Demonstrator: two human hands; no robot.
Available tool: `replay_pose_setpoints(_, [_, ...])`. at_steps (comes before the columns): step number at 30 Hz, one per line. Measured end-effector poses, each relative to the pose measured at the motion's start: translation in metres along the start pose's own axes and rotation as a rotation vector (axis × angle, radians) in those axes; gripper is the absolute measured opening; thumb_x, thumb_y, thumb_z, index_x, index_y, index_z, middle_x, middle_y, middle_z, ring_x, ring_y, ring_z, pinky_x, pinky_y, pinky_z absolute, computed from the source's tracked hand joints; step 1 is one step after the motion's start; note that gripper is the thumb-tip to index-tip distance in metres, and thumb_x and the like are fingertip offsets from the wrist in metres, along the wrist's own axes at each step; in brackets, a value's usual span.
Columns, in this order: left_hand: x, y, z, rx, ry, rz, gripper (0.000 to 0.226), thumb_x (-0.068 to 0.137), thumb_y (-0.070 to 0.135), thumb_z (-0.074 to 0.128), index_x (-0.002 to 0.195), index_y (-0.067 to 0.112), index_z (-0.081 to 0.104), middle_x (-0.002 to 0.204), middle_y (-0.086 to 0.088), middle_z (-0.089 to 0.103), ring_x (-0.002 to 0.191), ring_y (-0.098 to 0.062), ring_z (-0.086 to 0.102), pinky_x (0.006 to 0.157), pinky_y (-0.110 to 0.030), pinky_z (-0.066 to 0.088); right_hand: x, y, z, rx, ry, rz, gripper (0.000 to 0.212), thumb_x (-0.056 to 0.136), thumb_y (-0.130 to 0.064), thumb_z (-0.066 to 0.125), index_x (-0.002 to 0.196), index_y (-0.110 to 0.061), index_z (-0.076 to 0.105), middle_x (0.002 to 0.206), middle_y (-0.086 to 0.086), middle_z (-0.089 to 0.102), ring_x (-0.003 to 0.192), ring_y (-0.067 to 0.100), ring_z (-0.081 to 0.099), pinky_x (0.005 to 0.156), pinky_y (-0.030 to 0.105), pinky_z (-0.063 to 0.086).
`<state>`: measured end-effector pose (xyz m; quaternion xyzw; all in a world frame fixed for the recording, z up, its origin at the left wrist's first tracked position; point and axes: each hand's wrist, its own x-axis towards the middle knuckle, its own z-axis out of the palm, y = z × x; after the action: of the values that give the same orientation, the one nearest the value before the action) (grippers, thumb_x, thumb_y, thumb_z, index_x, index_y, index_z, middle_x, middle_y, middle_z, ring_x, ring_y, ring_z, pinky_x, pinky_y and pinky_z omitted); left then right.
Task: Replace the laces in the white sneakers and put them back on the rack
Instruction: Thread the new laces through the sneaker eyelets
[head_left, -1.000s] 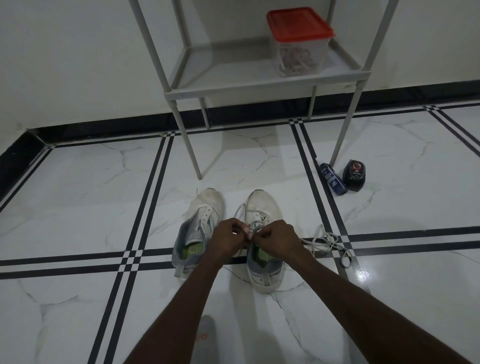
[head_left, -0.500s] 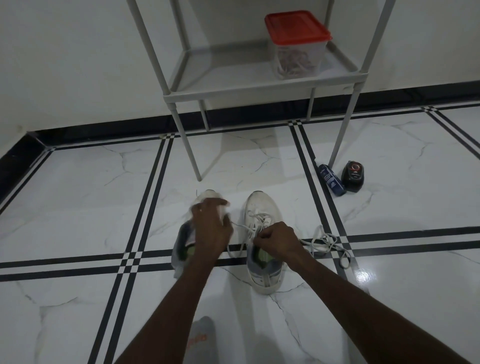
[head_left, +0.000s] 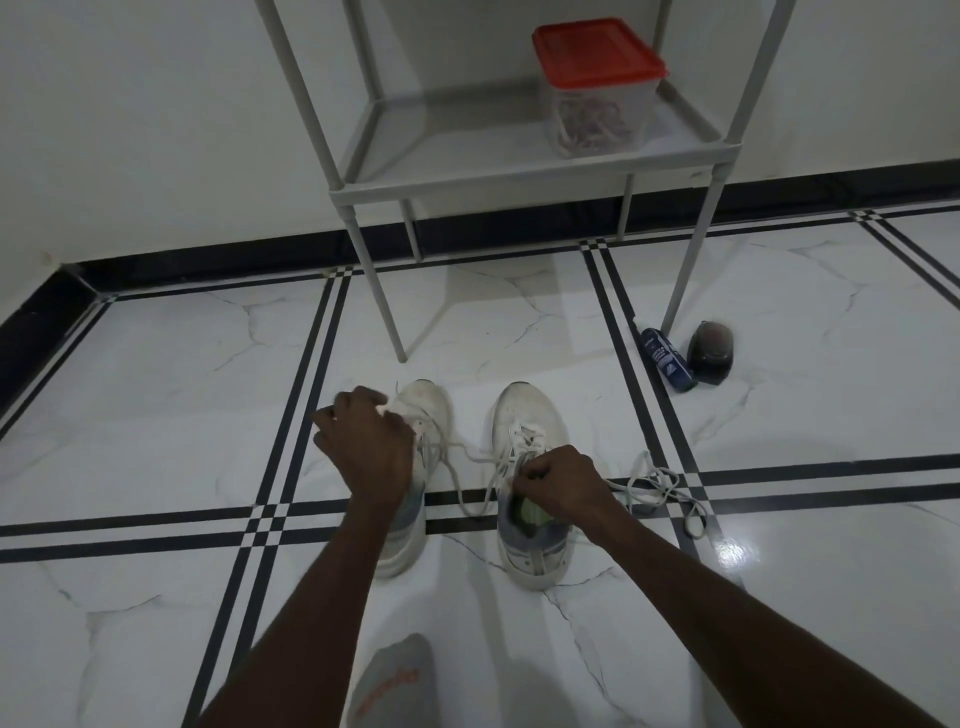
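Motion blur smears the left hand (head_left: 363, 441), so its fingertips are hard to read; it is curled over the lace (head_left: 462, 452) of the left sneaker (head_left: 415, 499), covering most of that shoe's tongue. The right hand (head_left: 558, 480) pinches the lace at the collar of the right sneaker (head_left: 530, 488). Both white sneakers stand side by side, toes toward the rack (head_left: 519, 171), whose upper part is cut off. A loose lace (head_left: 660, 483) lies just right of the right sneaker. White marble-look floor (head_left: 156, 389) with black stripes meets a white wall above a black skirting. A red-lidded tub (head_left: 595, 88) sits on the rack shelf. A blue bottle (head_left: 667, 361) and dark round tin (head_left: 710, 351) lie by a rack leg; their labels are unreadable.
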<state>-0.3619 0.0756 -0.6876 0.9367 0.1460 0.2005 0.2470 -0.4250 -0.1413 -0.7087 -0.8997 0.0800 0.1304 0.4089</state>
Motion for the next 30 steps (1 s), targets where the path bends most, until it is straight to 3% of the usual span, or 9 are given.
replay_pose_setpoints(5, [-0.039,0.019,0.031,-0.147,-0.549,0.435,0.018,0.085,0.025,0.073,0.102,0.027,0.074,0.109,0.005,0.07,0.109,-0.021,0.056,0.095,-0.04,0.044,-0.001,0.0,0.0,-0.004,0.003,0.0,0.018,0.086,-0.026,0.07,0.082,-0.012,0.08,0.068,0.003,0.067,0.055,0.001,0.051,0.046,0.007,0.034])
replay_pose_setpoints(7, [-0.051,0.024,0.042,-0.105,-0.646,0.437,0.008,0.084,0.03,0.072,0.089,0.027,0.078,0.096,0.008,0.074,0.097,-0.017,0.061,0.091,-0.04,0.048,0.0,0.0,0.0,-0.015,0.001,-0.004,0.019,0.086,-0.028,0.07,0.082,-0.013,0.08,0.067,0.002,0.067,0.053,0.0,0.051,0.046,0.009,0.034])
replay_pose_setpoints(10, [-0.052,0.023,0.041,-0.144,-0.527,0.294,0.007,0.082,0.014,0.073,0.08,0.02,0.075,0.083,0.003,0.073,0.08,-0.015,0.066,0.078,-0.037,0.057,-0.001,0.001,0.0,-0.016,0.009,-0.011,0.017,0.086,-0.027,0.07,0.081,-0.013,0.08,0.065,0.0,0.065,0.054,0.001,0.051,0.055,0.019,0.039])
replay_pose_setpoints(13, [-0.038,0.017,0.026,-0.194,-0.33,0.034,0.009,0.086,-0.001,0.064,0.089,0.006,0.069,0.086,-0.005,0.07,0.078,-0.016,0.062,0.073,-0.026,0.046,-0.001,0.0,0.001,-0.027,0.01,-0.018,0.017,0.086,-0.027,0.069,0.086,-0.014,0.081,0.074,0.005,0.072,0.067,0.009,0.06,0.062,0.024,0.046])
replay_pose_setpoints(15, [-0.031,0.013,0.019,-0.233,-0.305,0.003,0.007,0.09,-0.001,0.059,0.089,0.004,0.064,0.084,-0.004,0.066,0.078,-0.019,0.061,0.07,-0.028,0.045,0.0,-0.001,0.001,-0.037,0.013,-0.026,0.018,0.086,-0.027,0.069,0.085,-0.013,0.08,0.07,0.003,0.068,0.068,0.01,0.059,0.059,0.023,0.042])
replay_pose_setpoints(19, [-0.034,0.016,0.027,-0.361,-0.466,0.184,0.013,0.095,0.001,0.054,0.093,0.011,0.062,0.087,0.003,0.068,0.082,-0.012,0.064,0.07,-0.019,0.048,0.0,0.001,0.001,-0.026,0.014,-0.032,0.019,0.085,-0.026,0.069,0.082,-0.011,0.081,0.072,0.006,0.072,0.061,0.008,0.056,0.049,0.013,0.036])
replay_pose_setpoints(22, [-0.046,0.022,0.039,-0.348,-0.572,0.314,0.021,0.098,0.006,0.05,0.109,0.02,0.062,0.094,0.003,0.067,0.083,-0.011,0.064,0.072,-0.027,0.051,0.002,0.003,0.003,-0.046,0.011,-0.029,0.022,0.086,-0.026,0.068,0.08,-0.008,0.079,0.074,0.01,0.073,0.061,0.009,0.056,0.051,0.015,0.037])
replay_pose_setpoints(26, [-0.054,0.023,0.053,-0.117,-0.726,0.282,0.035,0.099,0.013,0.053,0.133,0.011,0.06,0.124,-0.012,0.063,0.114,-0.027,0.059,0.097,-0.034,0.045,0.005,0.004,0.004,-0.085,-0.004,-0.03,0.022,0.086,-0.027,0.067,0.084,-0.01,0.08,0.078,0.009,0.074,0.065,0.01,0.059,0.051,0.013,0.036])
replay_pose_setpoints(30, [-0.057,0.025,0.051,-0.113,-0.788,0.153,0.022,0.096,0.013,0.059,0.11,0.002,0.071,0.113,-0.014,0.07,0.108,-0.028,0.065,0.092,-0.034,0.05,0.007,0.002,0.001,-0.075,-0.025,-0.025,0.02,0.086,-0.027,0.068,0.088,-0.013,0.081,0.083,0.007,0.075,0.074,0.012,0.064,0.06,0.019,0.043])
